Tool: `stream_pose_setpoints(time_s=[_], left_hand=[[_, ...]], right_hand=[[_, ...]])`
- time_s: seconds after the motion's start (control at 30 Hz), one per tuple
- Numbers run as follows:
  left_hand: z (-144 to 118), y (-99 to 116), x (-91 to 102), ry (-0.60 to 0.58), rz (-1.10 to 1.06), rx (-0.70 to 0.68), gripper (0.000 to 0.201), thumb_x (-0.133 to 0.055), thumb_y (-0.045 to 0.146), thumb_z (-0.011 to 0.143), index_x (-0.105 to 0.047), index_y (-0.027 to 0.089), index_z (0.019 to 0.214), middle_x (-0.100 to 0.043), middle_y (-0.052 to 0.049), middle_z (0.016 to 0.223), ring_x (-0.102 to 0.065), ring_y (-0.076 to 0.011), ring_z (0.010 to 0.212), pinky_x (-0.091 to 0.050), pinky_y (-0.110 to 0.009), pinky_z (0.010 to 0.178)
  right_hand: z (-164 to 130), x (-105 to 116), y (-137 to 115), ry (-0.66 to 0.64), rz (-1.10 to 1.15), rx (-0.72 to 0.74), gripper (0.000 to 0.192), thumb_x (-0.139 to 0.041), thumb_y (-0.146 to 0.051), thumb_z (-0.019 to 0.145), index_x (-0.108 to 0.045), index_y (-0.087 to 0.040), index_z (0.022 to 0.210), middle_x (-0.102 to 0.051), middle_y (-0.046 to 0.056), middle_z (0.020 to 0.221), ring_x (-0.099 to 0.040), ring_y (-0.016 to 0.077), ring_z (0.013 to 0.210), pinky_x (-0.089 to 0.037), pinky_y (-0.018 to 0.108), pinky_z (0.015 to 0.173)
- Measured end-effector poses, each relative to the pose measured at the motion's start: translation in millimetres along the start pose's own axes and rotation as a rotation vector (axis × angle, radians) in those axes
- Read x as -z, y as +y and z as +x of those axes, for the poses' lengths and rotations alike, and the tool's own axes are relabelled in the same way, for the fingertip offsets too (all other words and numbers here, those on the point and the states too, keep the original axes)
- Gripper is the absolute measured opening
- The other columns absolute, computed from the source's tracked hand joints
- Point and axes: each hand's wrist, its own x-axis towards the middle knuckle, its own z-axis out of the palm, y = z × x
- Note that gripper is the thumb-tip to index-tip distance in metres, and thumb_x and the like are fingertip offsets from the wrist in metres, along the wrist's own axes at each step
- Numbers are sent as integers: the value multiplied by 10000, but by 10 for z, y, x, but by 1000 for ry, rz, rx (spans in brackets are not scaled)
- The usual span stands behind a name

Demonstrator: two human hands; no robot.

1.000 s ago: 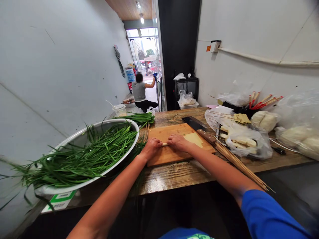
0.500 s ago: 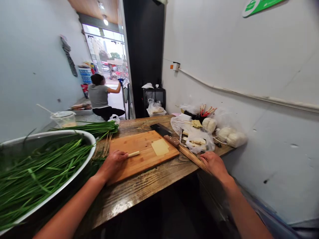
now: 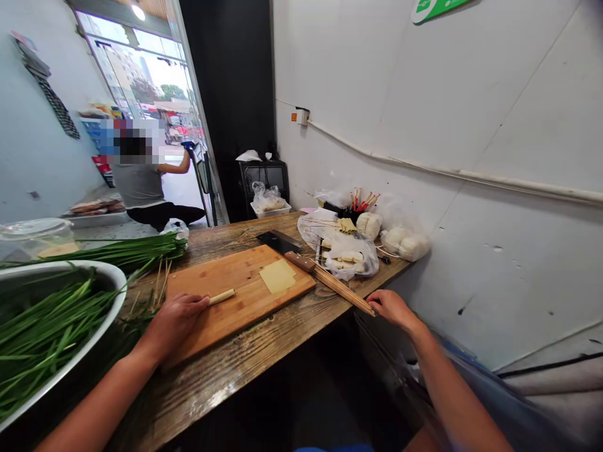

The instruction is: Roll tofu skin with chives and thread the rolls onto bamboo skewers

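Note:
My left hand is closed around one end of a pale rolled sheet, probably tofu skin, on the wooden cutting board. To the right on the board lie flat square yellowish sheets. My right hand has its fingers pinched at the near ends of a bundle of thin wooden skewers, which juts past the table edge. How many skewers the fingers grip is not clear. A cleaver lies across the board's far right corner, its wooden handle against the skewers.
A large metal basin of green chives stands at left, with more chives behind it. Plastic bags with white food and a holder of red-tipped sticks are at the table's right. A person crouches near the glass door.
The view has swung right, so things appear further left. My right hand has come to the skewers' near ends. My left hand stays on the roll.

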Motion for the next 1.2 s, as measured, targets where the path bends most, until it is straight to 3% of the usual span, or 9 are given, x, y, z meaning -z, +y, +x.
stream_pose_setpoints(time_s=[0.3, 0.53, 0.8, 1.0, 1.2], left_hand=[[-11, -6, -47, 24, -2, 20, 390, -314, 346, 874, -695, 281, 926, -697, -28, 942, -589, -190, 840, -428, -271, 783], [-11, 26, -19, 25, -14, 25, 391, -317, 332, 852, -698, 275, 912, -701, -15, 932, -593, -187, 826, -435, -270, 777], [-7, -29, -53, 24, -1, 22, 407, -296, 330, 855, -695, 280, 916, -699, -13, 937, -601, -186, 834, -439, -265, 772], [10, -44, -29, -11, -21, 16, 427, -294, 389, 850, -697, 280, 942, -698, -12, 963, -612, -198, 853, -448, -280, 789], [17, -33, -3, -31, -26, 18, 461, -286, 389, 860, -705, 235, 975, -690, -63, 978, -623, -211, 844, -447, -275, 782]], right_hand=[[-171, -75, 194, 65, 41, -58, 152, -458, -212, 787, -605, -181, 767, -651, 35, 736, -585, 159, 691, -387, 247, 632], [-314, -195, 310, 221, 98, -25, 195, -391, -281, 815, -551, -195, 742, -617, 43, 736, -580, 171, 680, -422, 284, 653], [-624, -178, 269, 293, 366, -264, 282, -397, -434, 844, -548, -196, 852, -618, 4, 647, -581, 140, 487, -444, 258, 519], [-718, -354, 155, 504, 146, 20, 266, -412, -343, 885, -631, -192, 894, -649, 67, 823, -621, 170, 753, -480, 278, 705], [-808, -386, 159, 578, -82, 151, 313, -356, -262, 928, -658, -182, 914, -658, 61, 813, -620, 146, 746, -473, 248, 698]])
